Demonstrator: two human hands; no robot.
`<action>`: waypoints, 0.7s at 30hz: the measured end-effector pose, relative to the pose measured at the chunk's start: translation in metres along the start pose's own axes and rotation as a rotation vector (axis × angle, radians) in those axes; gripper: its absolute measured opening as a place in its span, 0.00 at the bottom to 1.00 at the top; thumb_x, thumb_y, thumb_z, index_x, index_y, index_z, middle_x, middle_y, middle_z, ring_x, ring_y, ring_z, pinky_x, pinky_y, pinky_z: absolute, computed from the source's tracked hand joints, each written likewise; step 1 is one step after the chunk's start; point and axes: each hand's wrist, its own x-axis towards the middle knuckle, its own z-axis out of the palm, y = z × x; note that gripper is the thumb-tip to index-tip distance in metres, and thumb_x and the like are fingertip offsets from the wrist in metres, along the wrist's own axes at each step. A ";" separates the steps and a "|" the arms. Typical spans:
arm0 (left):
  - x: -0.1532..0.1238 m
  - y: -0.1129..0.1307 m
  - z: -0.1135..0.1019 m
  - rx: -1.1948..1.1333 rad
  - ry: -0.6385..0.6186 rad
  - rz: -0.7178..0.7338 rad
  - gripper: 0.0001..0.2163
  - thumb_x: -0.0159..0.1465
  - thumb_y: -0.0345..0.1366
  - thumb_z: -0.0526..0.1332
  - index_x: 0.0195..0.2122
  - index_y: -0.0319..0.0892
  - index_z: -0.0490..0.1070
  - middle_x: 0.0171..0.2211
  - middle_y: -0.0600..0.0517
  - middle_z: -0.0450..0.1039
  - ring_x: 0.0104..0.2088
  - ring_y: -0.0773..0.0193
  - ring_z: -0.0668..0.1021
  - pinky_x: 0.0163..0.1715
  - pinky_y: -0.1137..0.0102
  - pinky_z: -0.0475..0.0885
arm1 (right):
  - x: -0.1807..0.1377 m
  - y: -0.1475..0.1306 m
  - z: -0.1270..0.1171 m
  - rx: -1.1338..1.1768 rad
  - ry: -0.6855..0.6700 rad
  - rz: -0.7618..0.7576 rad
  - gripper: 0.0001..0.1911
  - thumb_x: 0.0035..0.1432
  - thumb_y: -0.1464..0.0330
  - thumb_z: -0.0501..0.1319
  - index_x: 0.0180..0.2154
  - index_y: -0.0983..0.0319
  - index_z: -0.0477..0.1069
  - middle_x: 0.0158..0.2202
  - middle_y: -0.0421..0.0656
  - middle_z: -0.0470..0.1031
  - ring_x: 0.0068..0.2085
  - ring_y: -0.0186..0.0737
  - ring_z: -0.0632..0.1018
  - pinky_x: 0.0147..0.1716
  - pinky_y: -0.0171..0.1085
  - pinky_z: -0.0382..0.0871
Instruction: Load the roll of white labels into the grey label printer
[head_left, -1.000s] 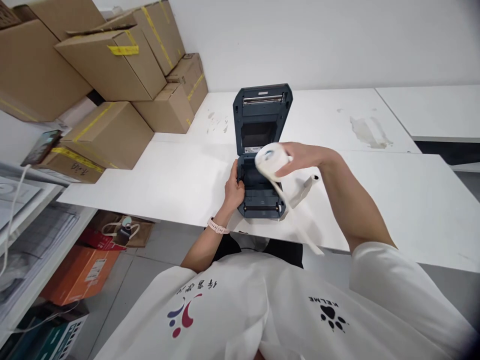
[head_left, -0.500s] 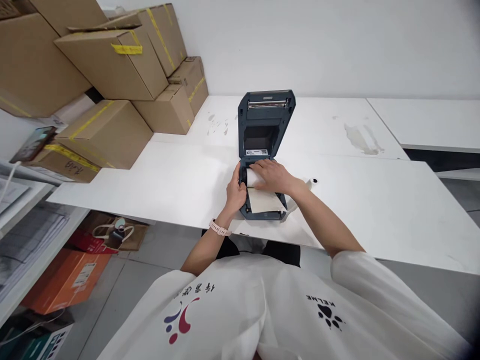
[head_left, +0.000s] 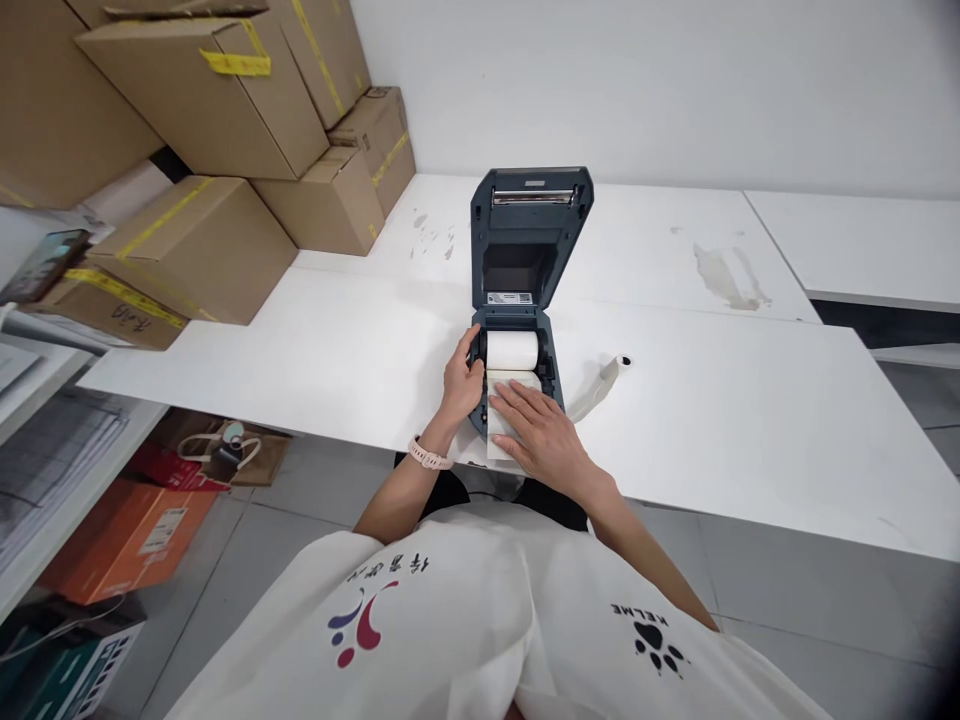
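A dark grey label printer (head_left: 551, 345) stands on the white table with its lid (head_left: 516, 222) raised. Inside it sits a white label roll (head_left: 511, 350), and a strip of label paper (head_left: 501, 415) runs from it over the printer's front edge. My left hand (head_left: 460, 383) grips the printer's left side, fingers outside and thumb at the rim. Flat on the paper strip lies my right hand (head_left: 536, 428), its fingers stretched toward the roll. Right of the printer is a thin white roll (head_left: 621, 364) with a dark core and a trailing loose strip.
Taped cardboard boxes (head_left: 202, 245) are stacked at the table's left, with a phone-like dark object (head_left: 49, 262) beside them. The white table (head_left: 720, 410) has its front edge close to my body. Below left, an orange box (head_left: 131, 540) and a paper bag (head_left: 259, 458) are on the floor.
My right hand has slid from the label roll toward me, onto the paper strip. That strip now lies straighter over the printer's front. My left hand stays at the printer's side.
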 end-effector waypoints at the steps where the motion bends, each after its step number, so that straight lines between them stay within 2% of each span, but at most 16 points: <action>1: 0.000 -0.001 0.000 -0.003 0.002 0.003 0.28 0.69 0.30 0.51 0.71 0.48 0.58 0.74 0.48 0.58 0.73 0.55 0.63 0.72 0.56 0.60 | 0.000 0.000 -0.001 0.000 -0.002 0.000 0.28 0.74 0.57 0.52 0.70 0.57 0.63 0.72 0.49 0.63 0.73 0.56 0.64 0.67 0.60 0.65; 10: 0.004 -0.005 0.000 0.006 0.002 0.027 0.25 0.72 0.39 0.53 0.70 0.48 0.59 0.74 0.48 0.59 0.74 0.55 0.62 0.72 0.58 0.59 | 0.001 -0.002 -0.007 0.059 -0.034 0.008 0.30 0.73 0.54 0.54 0.70 0.57 0.63 0.72 0.51 0.63 0.73 0.59 0.64 0.65 0.61 0.66; 14: -0.008 -0.001 0.000 -0.017 -0.011 0.003 0.27 0.73 0.47 0.53 0.71 0.46 0.57 0.74 0.45 0.58 0.74 0.53 0.62 0.73 0.56 0.58 | 0.001 0.005 -0.022 0.211 -0.066 -0.009 0.29 0.71 0.51 0.56 0.67 0.56 0.67 0.71 0.51 0.66 0.71 0.59 0.66 0.65 0.60 0.66; 15: -0.016 0.000 0.000 -0.031 -0.026 -0.021 0.29 0.73 0.50 0.53 0.72 0.47 0.55 0.75 0.45 0.55 0.75 0.51 0.60 0.73 0.55 0.58 | 0.006 0.012 -0.030 0.275 -0.028 0.002 0.28 0.71 0.50 0.55 0.66 0.55 0.68 0.70 0.50 0.68 0.70 0.57 0.68 0.65 0.58 0.67; 17: -0.036 0.005 -0.001 -0.059 -0.074 -0.086 0.35 0.71 0.54 0.57 0.75 0.50 0.49 0.78 0.46 0.48 0.76 0.48 0.55 0.73 0.53 0.59 | 0.028 0.033 -0.050 0.363 0.161 0.077 0.28 0.72 0.49 0.51 0.66 0.53 0.67 0.69 0.48 0.69 0.70 0.54 0.69 0.66 0.55 0.67; 19: -0.058 0.011 -0.003 -0.085 -0.137 -0.148 0.43 0.66 0.56 0.63 0.76 0.55 0.41 0.79 0.50 0.38 0.78 0.45 0.50 0.71 0.53 0.64 | 0.066 0.064 -0.070 0.352 0.423 0.201 0.33 0.71 0.45 0.48 0.69 0.52 0.62 0.71 0.46 0.65 0.73 0.55 0.62 0.69 0.55 0.61; 21: -0.075 0.017 -0.005 -0.093 -0.177 -0.196 0.48 0.64 0.57 0.65 0.76 0.59 0.36 0.80 0.53 0.32 0.78 0.44 0.46 0.69 0.54 0.67 | 0.113 0.096 -0.087 0.412 0.497 0.249 0.41 0.68 0.37 0.44 0.73 0.49 0.53 0.73 0.42 0.61 0.76 0.54 0.55 0.70 0.55 0.57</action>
